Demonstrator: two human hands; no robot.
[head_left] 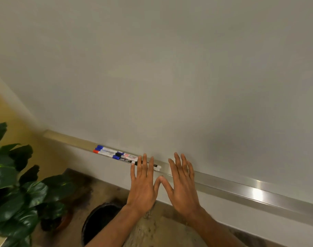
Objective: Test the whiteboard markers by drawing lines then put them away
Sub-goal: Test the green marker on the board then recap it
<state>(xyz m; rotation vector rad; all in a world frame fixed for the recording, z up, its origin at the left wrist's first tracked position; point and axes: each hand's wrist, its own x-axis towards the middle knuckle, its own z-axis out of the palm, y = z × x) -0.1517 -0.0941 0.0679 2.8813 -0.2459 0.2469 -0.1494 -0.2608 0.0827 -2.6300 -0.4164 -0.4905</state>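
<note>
Stretching above and beyond all the fingertips, the whiteboard (170, 77) is seen bare, with no line drawn on it, so the testing is judged not yet begun. The metal tray (241, 189) runs along its lower edge, passing under the fingertips of both hands and on to the right of them. A leafy plant (13, 184) is seen well to the left of the fingers. A dark round bin (98, 221) lies below the left wrist, nearer the person than the fingers.

The left hand (142, 186) and the right hand (183, 184) are held flat, side by side, backs up, with nothing gripped. The fingers (144, 163) of each are straight and slightly spread. The thumb tips are brought close together. Whether they touch, or whether any fingertip rests on the tray, cannot be told.

The markers (114, 153) are laid in the tray in a cluster just to the left of the left fingertips, blue and red ends pointing away from them. One black marker (156, 165) is partly hidden beneath the left fingers, its white end showing in the gap between the two hands.

If the cluster were brushed by flat fingers instead of one pen being pinched, markers could be rolled over the tray's front lip and dropped towards the bin or the floor. The black marker could likewise be nudged along the tray when the left fingers are curled.
</note>
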